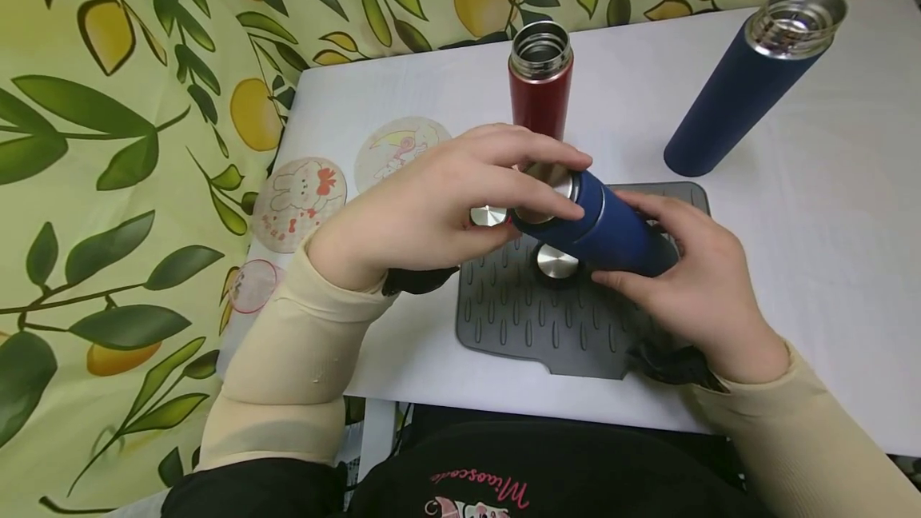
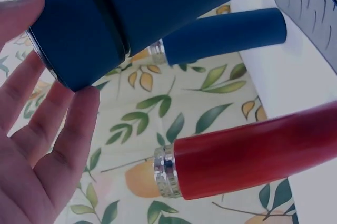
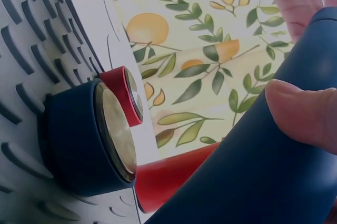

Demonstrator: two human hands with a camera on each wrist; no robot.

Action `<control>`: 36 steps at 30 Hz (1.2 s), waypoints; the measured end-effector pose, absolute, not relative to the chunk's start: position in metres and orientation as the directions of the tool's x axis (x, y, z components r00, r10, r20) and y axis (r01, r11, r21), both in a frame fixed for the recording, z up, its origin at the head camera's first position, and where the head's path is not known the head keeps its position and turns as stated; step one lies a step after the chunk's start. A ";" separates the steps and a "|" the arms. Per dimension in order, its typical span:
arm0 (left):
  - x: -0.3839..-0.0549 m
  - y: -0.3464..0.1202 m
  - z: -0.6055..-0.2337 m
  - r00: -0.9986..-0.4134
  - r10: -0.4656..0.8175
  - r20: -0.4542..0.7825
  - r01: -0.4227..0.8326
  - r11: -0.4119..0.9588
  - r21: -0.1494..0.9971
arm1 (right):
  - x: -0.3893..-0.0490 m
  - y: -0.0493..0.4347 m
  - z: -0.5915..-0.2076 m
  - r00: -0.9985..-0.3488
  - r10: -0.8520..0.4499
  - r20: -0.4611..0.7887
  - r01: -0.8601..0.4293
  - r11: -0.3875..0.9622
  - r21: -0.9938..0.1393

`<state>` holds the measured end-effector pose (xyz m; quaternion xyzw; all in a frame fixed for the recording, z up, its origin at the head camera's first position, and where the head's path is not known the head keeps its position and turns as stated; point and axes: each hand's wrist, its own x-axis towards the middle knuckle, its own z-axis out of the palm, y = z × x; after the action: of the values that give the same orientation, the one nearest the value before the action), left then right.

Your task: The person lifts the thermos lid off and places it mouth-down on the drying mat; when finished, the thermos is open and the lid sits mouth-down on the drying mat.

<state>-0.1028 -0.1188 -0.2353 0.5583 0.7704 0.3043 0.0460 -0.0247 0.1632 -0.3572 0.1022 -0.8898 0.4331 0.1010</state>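
A dark blue thermos (image 1: pixel 629 234) is held tilted above the grey mat, its silver-topped lid (image 2: pixel 68 29) towards the left. My left hand (image 1: pixel 446 198) holds that lid by its edge, thumb on one side and fingers on the other. Lower down, my right hand (image 1: pixel 708 286) grips the thermos body near its base; the thumb lies along it in the right wrist view. Beneath, on the mat, sits a loose blue lid (image 3: pixel 79 139) with a silver top. A smaller red lid (image 3: pixel 121 89) is close by, partly behind my left hand in the head view.
An uncapped red thermos (image 1: pixel 541 102) stands behind my left hand. Another uncapped blue thermos (image 1: pixel 741 94) stands at the back right. The ribbed mat (image 1: pixel 496 334) lies near the table's front edge. Round coasters (image 1: pixel 300 202) lie at the left, beside a leaf-patterned cloth (image 1: pixel 144 262).
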 end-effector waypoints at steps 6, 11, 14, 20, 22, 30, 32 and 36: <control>-0.101 -0.117 -0.239 -0.454 0.838 0.303 0.834 0.281 0.475 | -0.022 0.160 -0.358 -0.948 -0.109 0.300 -0.302 0.609 -0.733; -0.096 -0.112 -0.244 -0.517 0.766 0.382 0.851 0.415 0.320 | -0.020 0.157 -0.357 -0.938 -0.115 0.326 -0.326 0.608 -0.724; -0.097 -0.111 -0.245 -0.503 0.770 0.392 0.856 0.383 0.347 | -0.020 0.156 -0.357 -0.937 -0.110 0.332 -0.328 0.605 -0.726; -0.098 -0.116 -0.244 -0.383 0.859 0.339 0.841 0.172 0.513 | -0.019 0.158 -0.359 -0.936 -0.091 0.341 -0.326 0.596 -0.734; -0.097 -0.116 -0.243 -0.379 0.865 0.328 0.838 0.171 0.518 | -0.019 0.158 -0.359 -0.936 -0.094 0.339 -0.326 0.594 -0.735; -0.095 -0.113 -0.247 -0.496 0.784 0.373 0.845 0.338 0.414 | -0.018 0.156 -0.358 -0.930 -0.096 0.356 -0.339 0.602 -0.723; -0.095 -0.114 -0.249 -0.495 0.762 0.417 0.856 0.344 0.386 | -0.017 0.156 -0.357 -0.931 -0.094 0.354 -0.336 0.604 -0.723; -0.096 -0.117 -0.248 -0.418 0.785 0.458 0.876 0.215 0.432 | -0.017 0.155 -0.357 -0.932 -0.095 0.351 -0.336 0.594 -0.731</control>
<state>-0.0957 -0.1172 -0.2484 0.5348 0.7762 0.3266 -0.0698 -0.0170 0.1548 -0.3565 0.1222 -0.8820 0.4334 0.1387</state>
